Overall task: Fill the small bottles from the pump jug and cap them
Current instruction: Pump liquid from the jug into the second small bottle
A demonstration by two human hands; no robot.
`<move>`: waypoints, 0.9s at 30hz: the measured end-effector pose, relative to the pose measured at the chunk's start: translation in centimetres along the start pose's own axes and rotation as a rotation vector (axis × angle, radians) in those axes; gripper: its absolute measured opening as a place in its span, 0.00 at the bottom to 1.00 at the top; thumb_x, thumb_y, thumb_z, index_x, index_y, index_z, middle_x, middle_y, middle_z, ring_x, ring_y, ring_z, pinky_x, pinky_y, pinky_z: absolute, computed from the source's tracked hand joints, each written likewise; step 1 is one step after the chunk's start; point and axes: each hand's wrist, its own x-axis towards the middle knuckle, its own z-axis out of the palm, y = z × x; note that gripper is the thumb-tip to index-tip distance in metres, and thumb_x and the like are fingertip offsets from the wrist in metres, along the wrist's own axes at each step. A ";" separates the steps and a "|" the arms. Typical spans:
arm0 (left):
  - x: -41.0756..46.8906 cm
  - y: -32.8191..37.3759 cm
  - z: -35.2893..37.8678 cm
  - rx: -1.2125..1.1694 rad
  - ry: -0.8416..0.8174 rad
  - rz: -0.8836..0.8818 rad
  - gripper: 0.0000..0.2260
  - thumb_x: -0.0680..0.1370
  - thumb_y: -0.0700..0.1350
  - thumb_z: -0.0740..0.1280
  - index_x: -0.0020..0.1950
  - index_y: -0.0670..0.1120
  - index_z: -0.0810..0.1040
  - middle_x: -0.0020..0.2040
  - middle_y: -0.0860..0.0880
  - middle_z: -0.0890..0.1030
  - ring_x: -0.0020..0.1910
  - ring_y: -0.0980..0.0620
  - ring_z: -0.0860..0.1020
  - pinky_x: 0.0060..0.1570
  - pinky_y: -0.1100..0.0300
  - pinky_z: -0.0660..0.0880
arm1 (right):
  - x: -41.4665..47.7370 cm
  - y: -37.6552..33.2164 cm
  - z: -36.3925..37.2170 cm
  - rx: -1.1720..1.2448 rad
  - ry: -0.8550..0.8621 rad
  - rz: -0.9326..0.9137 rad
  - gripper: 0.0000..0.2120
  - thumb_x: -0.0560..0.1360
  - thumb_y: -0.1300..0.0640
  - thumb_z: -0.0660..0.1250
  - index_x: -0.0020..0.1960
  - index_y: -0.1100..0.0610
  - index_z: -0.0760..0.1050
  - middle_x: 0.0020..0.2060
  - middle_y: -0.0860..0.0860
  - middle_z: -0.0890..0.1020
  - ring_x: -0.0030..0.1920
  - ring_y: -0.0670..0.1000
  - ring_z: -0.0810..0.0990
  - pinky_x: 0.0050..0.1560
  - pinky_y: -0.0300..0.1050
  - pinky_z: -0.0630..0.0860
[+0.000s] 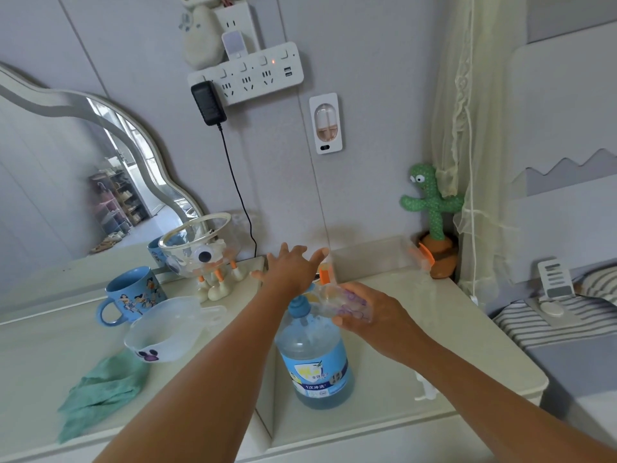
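A clear pump jug (315, 359) of blue liquid with a blue pump head stands on the pale counter, near the middle. My right hand (370, 315) grips a small clear bottle (340, 300) with purple print, tilted beside the pump's spout. My left hand (293, 267) hovers above and behind the pump head with its fingers spread straight, holding nothing. A small orange piece (324, 272) shows just behind my left hand; what it belongs to I cannot tell.
On the left stand a blue cartoon mug (133, 294), a clear plastic scoop bowl (163, 332), a green cloth (100, 389) and a glass bowl on a toy stand (200, 248). A clear box (377, 255) and a cactus toy (434, 215) sit at the back right.
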 end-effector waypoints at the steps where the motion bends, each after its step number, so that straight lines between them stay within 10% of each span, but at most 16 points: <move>1: 0.3 0.0 0.2 0.007 0.010 0.015 0.34 0.78 0.70 0.47 0.79 0.51 0.60 0.80 0.46 0.56 0.79 0.41 0.50 0.74 0.35 0.50 | 0.0 0.0 0.0 -0.011 0.007 -0.006 0.23 0.74 0.46 0.68 0.67 0.45 0.69 0.61 0.44 0.77 0.56 0.39 0.77 0.54 0.27 0.71; 14: 0.0 -0.1 0.9 -0.023 -0.016 0.011 0.34 0.77 0.71 0.49 0.78 0.55 0.60 0.81 0.47 0.54 0.79 0.39 0.52 0.74 0.35 0.49 | -0.6 0.4 0.7 -0.001 0.023 -0.021 0.21 0.76 0.47 0.66 0.68 0.45 0.70 0.59 0.45 0.79 0.58 0.42 0.76 0.59 0.38 0.71; 27: 0.6 0.5 -0.2 0.016 -0.023 0.031 0.33 0.81 0.66 0.48 0.69 0.41 0.72 0.66 0.39 0.75 0.66 0.40 0.71 0.68 0.43 0.66 | 0.5 0.5 0.0 0.003 0.007 -0.061 0.20 0.75 0.45 0.66 0.66 0.41 0.70 0.57 0.40 0.77 0.53 0.33 0.74 0.48 0.26 0.67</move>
